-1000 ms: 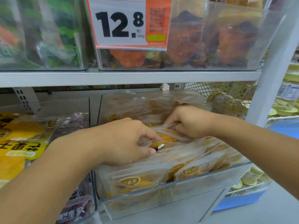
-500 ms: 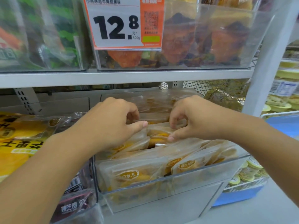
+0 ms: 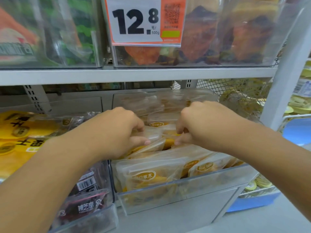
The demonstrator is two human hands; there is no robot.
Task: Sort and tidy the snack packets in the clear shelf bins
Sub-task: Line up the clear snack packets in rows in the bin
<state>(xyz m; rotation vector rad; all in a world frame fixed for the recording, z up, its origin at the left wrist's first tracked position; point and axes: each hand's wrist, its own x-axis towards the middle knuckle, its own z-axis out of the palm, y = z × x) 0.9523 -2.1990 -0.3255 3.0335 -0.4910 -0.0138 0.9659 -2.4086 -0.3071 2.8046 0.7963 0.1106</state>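
Pinching frosted snack packets (image 3: 156,137) mid-row in the clear bin (image 3: 185,187) on the lower shelf, left hand (image 3: 116,132) and right hand (image 3: 202,125) each in a clenched grip on one, apparently to stand them upright and squared.

A clear plastic bin (image 3: 185,187) on the lower shelf is packed with frosted see-through snack packets (image 3: 146,177) showing yellow-orange pieces and an oval gold label. The front ones stand leaning in a row against its front wall; those behind lie tilted and overlapping, heaped toward the back.
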